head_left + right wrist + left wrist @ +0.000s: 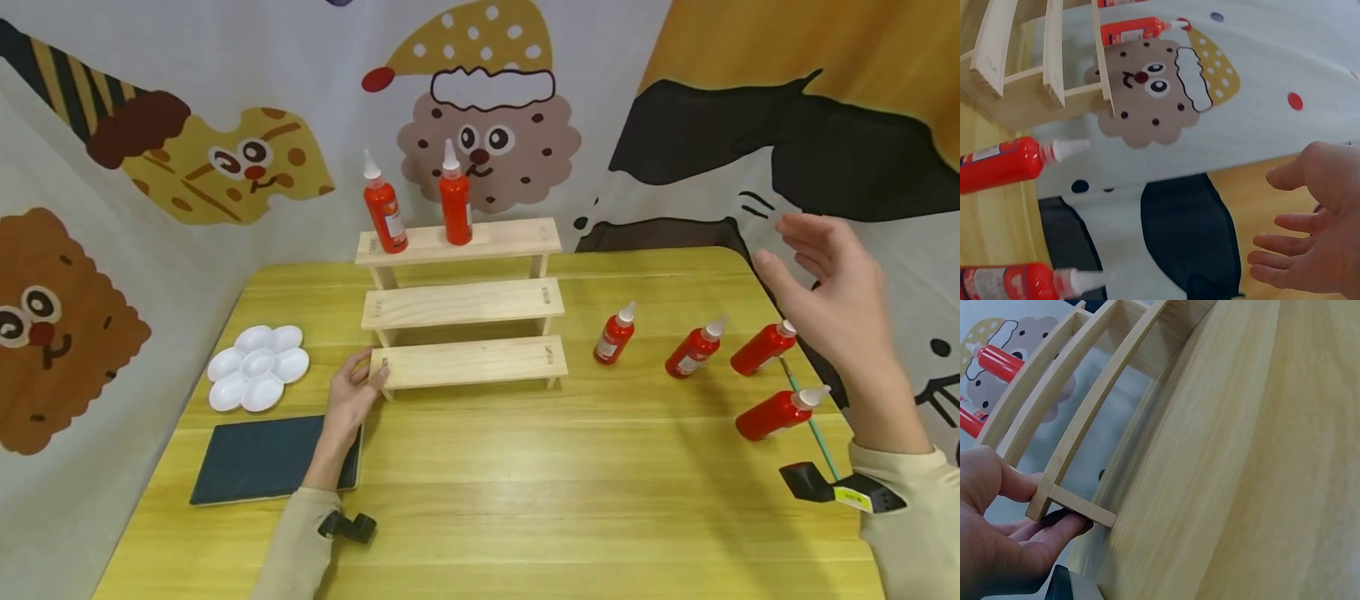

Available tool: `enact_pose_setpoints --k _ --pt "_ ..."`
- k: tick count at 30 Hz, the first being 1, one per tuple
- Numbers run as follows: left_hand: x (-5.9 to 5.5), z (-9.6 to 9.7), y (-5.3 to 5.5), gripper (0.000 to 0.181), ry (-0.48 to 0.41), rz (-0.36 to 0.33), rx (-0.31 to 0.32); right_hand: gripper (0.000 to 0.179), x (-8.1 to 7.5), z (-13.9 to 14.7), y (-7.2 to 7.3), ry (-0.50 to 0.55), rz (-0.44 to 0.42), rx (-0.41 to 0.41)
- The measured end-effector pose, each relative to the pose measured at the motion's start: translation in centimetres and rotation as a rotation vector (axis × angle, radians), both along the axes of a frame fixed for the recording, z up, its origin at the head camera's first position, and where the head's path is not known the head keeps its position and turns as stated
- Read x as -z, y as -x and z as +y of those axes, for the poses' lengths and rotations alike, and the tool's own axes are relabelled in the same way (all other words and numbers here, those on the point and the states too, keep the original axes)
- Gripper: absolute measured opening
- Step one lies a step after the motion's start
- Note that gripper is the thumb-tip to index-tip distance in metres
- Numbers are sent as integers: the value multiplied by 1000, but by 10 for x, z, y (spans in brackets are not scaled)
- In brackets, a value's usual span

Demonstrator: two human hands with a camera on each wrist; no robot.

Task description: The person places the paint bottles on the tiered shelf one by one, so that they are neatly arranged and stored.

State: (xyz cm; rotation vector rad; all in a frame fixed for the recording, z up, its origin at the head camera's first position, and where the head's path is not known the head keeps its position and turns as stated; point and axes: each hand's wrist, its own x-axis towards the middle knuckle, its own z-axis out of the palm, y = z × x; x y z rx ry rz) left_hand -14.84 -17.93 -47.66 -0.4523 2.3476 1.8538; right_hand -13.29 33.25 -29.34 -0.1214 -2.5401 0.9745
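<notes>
A three-step wooden shelf (468,362) stands on the table. My left hand (351,396) holds the left end of its lowest step, thumb on the upper side; in the left wrist view the fingers (1063,534) reach below the board. Two red bottles with white pointed caps, a left one (386,215) and a right one (456,207), stand on the top step. My right hand (843,292) is raised over the table's right side, holding nothing, its fingers spread in the right wrist view. Nearest beneath it is a red bottle (761,350).
Other red bottles, one beside the shelf (613,337), one further right (692,354) and one nearer the front (772,417), stand on the table (525,500). A green paintbrush (821,437) lies behind them. At left are a white flower-shaped palette (258,367) and a dark book (258,458).
</notes>
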Motion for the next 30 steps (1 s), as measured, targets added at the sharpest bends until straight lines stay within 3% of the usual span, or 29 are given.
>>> enact_pose_setpoints --k 12,21,30 --pt "2 -4 -5 58 9 0 -15 62 41 32 -33 67 -220 195" --pt "0 -1 -2 57 14 0 -14 61 80 53 -64 104 -241 217" --pt "0 -1 0 57 13 4 2 65 113 55 -84 158 -285 230"
